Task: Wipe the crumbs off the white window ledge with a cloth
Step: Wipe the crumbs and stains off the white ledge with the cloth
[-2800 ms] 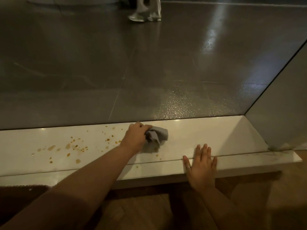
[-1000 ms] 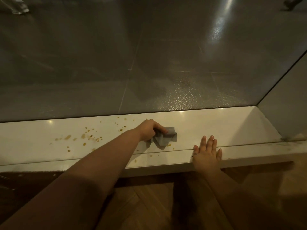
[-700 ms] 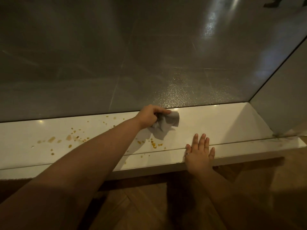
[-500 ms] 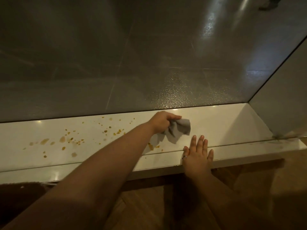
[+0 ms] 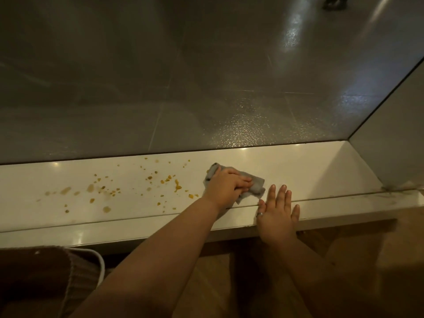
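A crumpled grey cloth [image 5: 257,185] is gripped by the left hand [image 5: 226,187], whose fingers are curled over it. It is pressed onto the glossy white window ledge [image 5: 309,171], midway between the glass and the front edge. The right hand [image 5: 276,214] is laid flat just beside it on the front edge, with the fingers straight and nothing held.

Scattered yellow-brown crumbs [image 5: 169,179] and pale smears are spread over the ledge towards its left end, so most of the wiping is judged undone. If the cloth is swept towards the front edge, crumbs could be pushed onto the wooden floor [image 5: 344,260]. The smears might only be spread by a dry pass.

The ledge is bounded behind by a large glass pane [image 5: 206,76], through which shiny grey tiles are seen. At its right corner it is bounded by a grey wall panel [image 5: 394,134]. A brown knitted fabric [image 5: 46,271] is seen below its left end.
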`<move>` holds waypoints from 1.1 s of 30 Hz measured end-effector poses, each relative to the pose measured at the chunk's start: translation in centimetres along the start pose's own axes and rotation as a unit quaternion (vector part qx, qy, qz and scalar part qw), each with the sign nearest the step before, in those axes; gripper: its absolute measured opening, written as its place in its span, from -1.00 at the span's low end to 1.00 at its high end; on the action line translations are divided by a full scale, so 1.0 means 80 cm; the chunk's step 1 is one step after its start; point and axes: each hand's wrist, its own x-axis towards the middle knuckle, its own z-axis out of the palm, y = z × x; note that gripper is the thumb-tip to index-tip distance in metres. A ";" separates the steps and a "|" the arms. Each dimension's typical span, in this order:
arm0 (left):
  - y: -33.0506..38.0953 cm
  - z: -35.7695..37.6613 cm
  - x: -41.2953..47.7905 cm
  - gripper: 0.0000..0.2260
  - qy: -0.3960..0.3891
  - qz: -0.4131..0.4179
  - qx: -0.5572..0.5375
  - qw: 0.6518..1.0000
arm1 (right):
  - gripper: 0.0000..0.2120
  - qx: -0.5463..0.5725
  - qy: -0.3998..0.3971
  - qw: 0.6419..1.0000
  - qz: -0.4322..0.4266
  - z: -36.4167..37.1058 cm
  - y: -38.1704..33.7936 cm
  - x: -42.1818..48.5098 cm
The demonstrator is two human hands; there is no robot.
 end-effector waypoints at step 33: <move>0.012 -0.017 -0.087 -0.77 -0.010 0.028 -0.024 0.999 | -0.48 -0.001 0.019 1.000 0.003 0.003 -0.001 0.001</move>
